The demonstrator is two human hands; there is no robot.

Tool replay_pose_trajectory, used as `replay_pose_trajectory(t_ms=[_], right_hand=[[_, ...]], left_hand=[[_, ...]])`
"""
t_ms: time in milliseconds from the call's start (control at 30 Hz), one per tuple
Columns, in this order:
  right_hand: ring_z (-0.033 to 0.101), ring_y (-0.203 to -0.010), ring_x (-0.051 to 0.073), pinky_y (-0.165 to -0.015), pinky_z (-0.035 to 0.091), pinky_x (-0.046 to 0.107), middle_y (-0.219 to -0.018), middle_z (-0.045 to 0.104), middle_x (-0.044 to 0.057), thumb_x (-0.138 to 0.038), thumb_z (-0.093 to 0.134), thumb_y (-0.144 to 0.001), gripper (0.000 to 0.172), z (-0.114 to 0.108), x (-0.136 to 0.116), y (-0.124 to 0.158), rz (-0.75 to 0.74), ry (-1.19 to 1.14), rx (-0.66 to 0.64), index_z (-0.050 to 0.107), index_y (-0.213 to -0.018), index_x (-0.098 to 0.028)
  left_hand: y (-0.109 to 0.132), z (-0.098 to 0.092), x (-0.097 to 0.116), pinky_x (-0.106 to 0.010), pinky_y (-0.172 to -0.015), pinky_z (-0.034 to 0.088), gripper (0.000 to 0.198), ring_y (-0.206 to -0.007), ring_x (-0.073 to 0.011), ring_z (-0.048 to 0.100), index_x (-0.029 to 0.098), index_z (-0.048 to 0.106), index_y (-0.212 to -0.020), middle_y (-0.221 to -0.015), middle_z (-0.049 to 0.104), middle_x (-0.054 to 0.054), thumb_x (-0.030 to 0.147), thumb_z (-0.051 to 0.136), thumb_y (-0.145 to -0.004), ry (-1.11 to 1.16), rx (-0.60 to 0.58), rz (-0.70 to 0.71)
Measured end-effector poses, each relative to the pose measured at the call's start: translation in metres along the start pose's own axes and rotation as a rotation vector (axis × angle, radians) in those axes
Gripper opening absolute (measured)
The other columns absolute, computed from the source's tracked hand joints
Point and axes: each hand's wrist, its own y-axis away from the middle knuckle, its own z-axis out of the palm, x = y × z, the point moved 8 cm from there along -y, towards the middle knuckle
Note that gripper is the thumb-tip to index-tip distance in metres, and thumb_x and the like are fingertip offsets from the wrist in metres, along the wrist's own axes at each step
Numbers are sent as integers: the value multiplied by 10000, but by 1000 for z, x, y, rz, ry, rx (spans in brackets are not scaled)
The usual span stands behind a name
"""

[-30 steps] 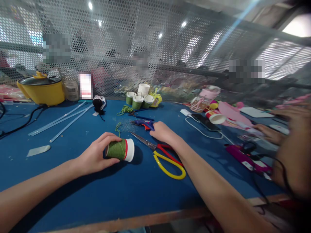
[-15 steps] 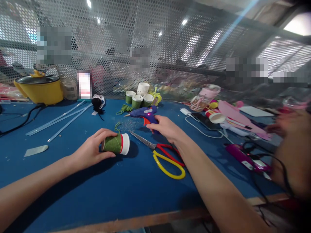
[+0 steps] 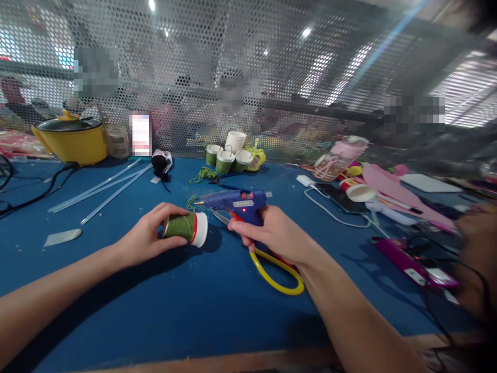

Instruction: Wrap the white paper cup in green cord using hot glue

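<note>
My left hand (image 3: 149, 233) is wrapped round a cup wound with green yarn (image 3: 180, 228), which lies on its side with its white and red rim facing right. A loose green strand rises behind it. My right hand (image 3: 272, 228) grips a blue glue gun (image 3: 236, 202) by its handle, with the nozzle pointing left, above and behind the cup. Beneath the gun and my right hand lie scissors with yellow and red handles (image 3: 279, 285); their blades are partly hidden.
Green and white cups (image 3: 225, 161) stand at the back by the mesh. Glue sticks (image 3: 108, 194) and a yellow pot (image 3: 77, 145) are at left. On the right are a phone (image 3: 339, 198), a purple power strip (image 3: 415, 261), cables and another person's blurred arm.
My right hand has lifted the glue gun and brought it nearer to me, over the scissors. My left hand still holds the cup. The view has shifted slightly, and the other person's arm has moved right.
</note>
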Motion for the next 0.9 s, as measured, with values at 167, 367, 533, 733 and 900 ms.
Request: replay_pose_trajectory(t_ms=[167,367,533,733,900], right_hand=[[519,-402,97,-410,436,215,-503,569,-15,-415,615,-750,267,1,1,2,-25,60,49,575,-779,-152],[492,-368,89,-393,426,199,-441,542,-29,-385,612,-752,219,5,-4,5,-23,121,42,574,-724,-171],[484,-357,89,-383,416,200,-430,537,-28,-376,591,-761,221,7,-2,4,-1,144,23,561,-677,-174],[483,-348,92,-379,414,202,-412,530,-30,-375,595,-760,228,8,-2,5,13,170,24,555,-653,-177],[492,-348,106,-382,420,222,-392,533,-15,-392,603,-751,276,7,-2,7,35,192,25,527,-577,-192]], left_hand=[[0,-1,-2,-398,-843,472,375,-964,-238,559,213,506,-1113,-1058,546,-82,327,630,-778,43,19,-28],[0,-1,-5,-402,-840,479,400,-979,-242,556,208,498,-1132,-1080,535,-90,349,625,-780,56,15,-61],[0,-1,-6,-411,-860,474,396,-989,-245,560,214,496,-1131,-1088,536,-88,346,625,-780,57,16,-47],[0,0,-6,-403,-856,477,399,-979,-239,567,218,496,-1140,-1089,548,-86,341,625,-783,53,9,-46],[0,-1,-7,-403,-849,478,398,-965,-237,570,216,505,-1135,-1089,554,-86,345,628,-779,45,10,-55]])
